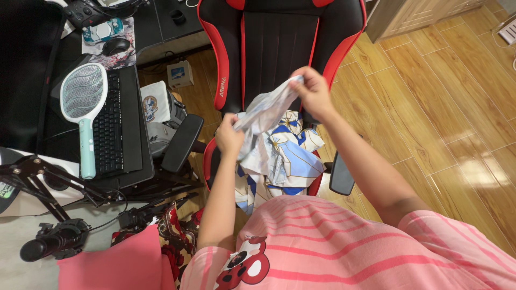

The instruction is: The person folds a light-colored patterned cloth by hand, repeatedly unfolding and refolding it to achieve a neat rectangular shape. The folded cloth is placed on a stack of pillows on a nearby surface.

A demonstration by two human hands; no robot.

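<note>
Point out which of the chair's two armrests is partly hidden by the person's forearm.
The armrest beside the wooden floor, under the right forearm. The other armrest, on the keyboard side, shows in full.

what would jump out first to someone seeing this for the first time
Dead centre, the left hand and right hand stretch a white and blue printed cloth above the seat of a black and red gaming chair. At the left, a white and mint electric fly swatter lies across a black keyboard on the desk. The pink striped shirt fills the bottom edge.
</note>
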